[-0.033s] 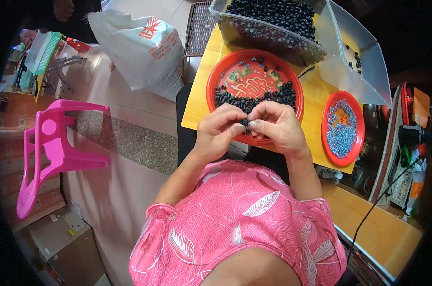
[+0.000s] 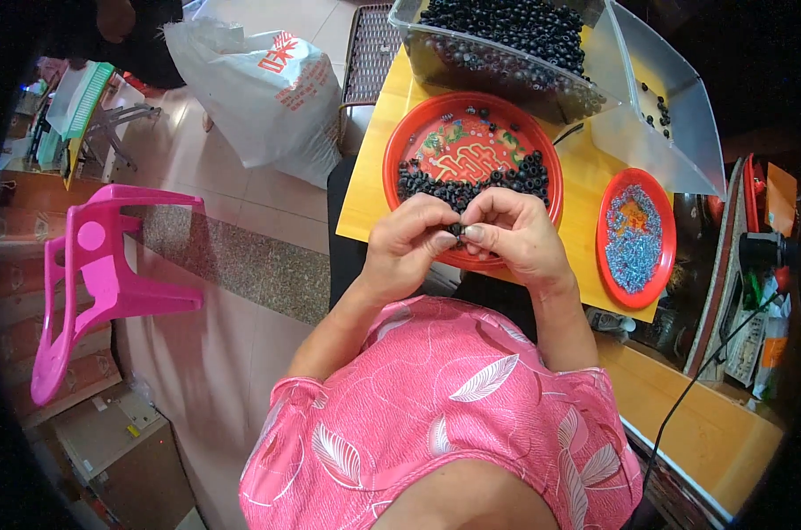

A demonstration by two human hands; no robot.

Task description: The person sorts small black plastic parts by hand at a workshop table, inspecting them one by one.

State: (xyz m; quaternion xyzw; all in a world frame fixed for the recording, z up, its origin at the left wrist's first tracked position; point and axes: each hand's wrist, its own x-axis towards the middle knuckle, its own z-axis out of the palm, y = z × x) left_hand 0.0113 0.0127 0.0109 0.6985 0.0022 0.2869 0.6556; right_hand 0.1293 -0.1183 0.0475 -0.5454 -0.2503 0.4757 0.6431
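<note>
Over the near edge of a round red tray (image 2: 471, 141), my left hand (image 2: 411, 240) and my right hand (image 2: 521, 237) meet fingertip to fingertip. Both are closed in a pinch. Between them shows a small black bead-like part (image 2: 456, 230), mostly covered by the fingers. Whether a second small piece is joined to it, I cannot tell. Many loose black bead-like parts (image 2: 458, 192) lie in the near half of the tray, just beyond my fingers. To the right, a red oval dish (image 2: 604, 256) holds a heap of small clear-blue pieces (image 2: 634, 252).
A clear plastic bin (image 2: 506, 75) full of black parts stands behind the tray, beside another clear bin (image 2: 683, 115) with a few. All rest on a yellow board (image 2: 365, 199). Leftward are a white sack (image 2: 268, 106) and a pink plastic chair (image 2: 109, 265). Another person's hand (image 2: 115, 19) shows top left.
Almost nothing differs; my fingertips have shifted very slightly around the small black part. The other person's hand at the top left has moved a little.
</note>
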